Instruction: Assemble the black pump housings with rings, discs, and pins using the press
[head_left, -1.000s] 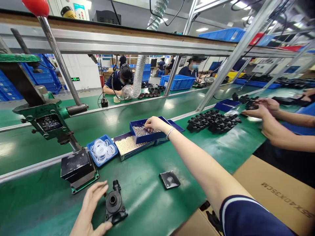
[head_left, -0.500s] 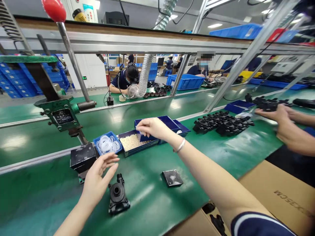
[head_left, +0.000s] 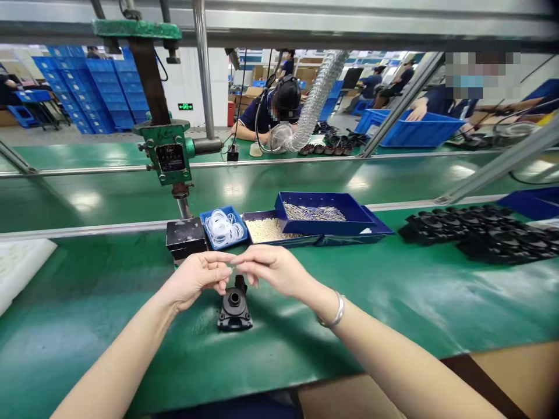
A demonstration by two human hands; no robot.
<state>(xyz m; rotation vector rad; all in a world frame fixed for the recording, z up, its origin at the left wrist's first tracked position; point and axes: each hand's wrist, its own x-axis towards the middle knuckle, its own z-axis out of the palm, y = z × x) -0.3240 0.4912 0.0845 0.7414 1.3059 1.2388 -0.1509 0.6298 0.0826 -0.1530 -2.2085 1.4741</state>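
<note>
My left hand (head_left: 205, 276) and my right hand (head_left: 273, 270) meet fingertip to fingertip above the bench, both in a pinch. Something tiny and pale shows between the fingertips, too small to name. Just below them a black plastic pump housing (head_left: 234, 314) lies on the green bench, its round port facing up and a threaded outlet pointing away. Behind my hands are a small blue tray (head_left: 204, 224) of clear rings (head_left: 225, 228), a bin of small cream-coloured pieces (head_left: 266, 228), and a dark blue bin (head_left: 301, 227) of metal pins (head_left: 317, 213).
A green lever press (head_left: 170, 154) with a black block (head_left: 186, 235) at its foot stands behind my left hand. Several black housings (head_left: 476, 233) lie at the right. A white slab (head_left: 21, 267) is at the left edge. Across the bench a person (head_left: 279, 107) bends over work.
My right hand has come back from the bins to meet my left hand. The left fingers, earlier apart, are now pinched. The view has turned left and the person at the right is out of sight.
</note>
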